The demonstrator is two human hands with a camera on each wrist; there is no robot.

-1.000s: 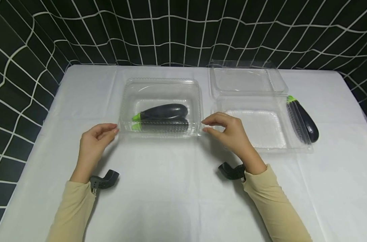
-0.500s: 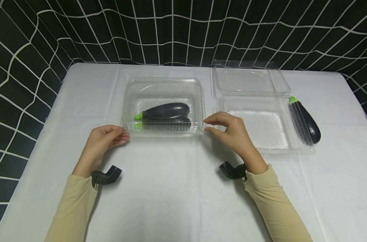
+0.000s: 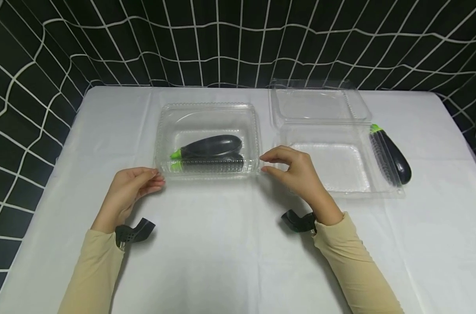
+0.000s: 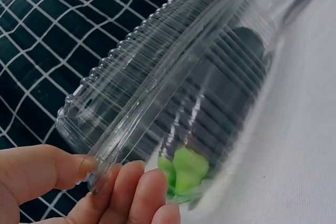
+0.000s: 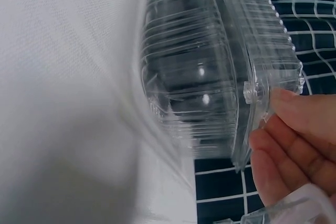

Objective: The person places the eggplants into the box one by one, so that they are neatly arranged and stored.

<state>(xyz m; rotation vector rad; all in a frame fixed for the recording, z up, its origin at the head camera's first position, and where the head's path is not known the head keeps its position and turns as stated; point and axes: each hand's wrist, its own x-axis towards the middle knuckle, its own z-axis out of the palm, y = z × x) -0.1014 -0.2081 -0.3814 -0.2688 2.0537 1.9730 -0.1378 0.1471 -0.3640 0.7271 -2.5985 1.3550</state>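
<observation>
A clear plastic clamshell container (image 3: 206,117) stands with its lid down, and two dark eggplants (image 3: 213,146) with green stem ends lie inside. My left hand (image 3: 133,189) pinches its front left corner. In the left wrist view the thumb lies over the rim flange and the fingers under it, near the green stem ends (image 4: 189,170). At the front right corner, my right hand (image 3: 294,172) pinches the rim between thumb and fingers. The right wrist view shows a round snap button (image 5: 249,92) in the flange beside that thumb.
To the right, a second clear clamshell container (image 3: 328,168) lies with its lid folded back. A third eggplant (image 3: 392,155) lies along that container's right side. White cloth (image 3: 206,244) covers the table, and a white net (image 3: 238,56) hangs behind it.
My left hand has shifted from the container's left side to its front left corner, and its fingers now reach beneath the rim. My right hand keeps its hold at the right corner.
</observation>
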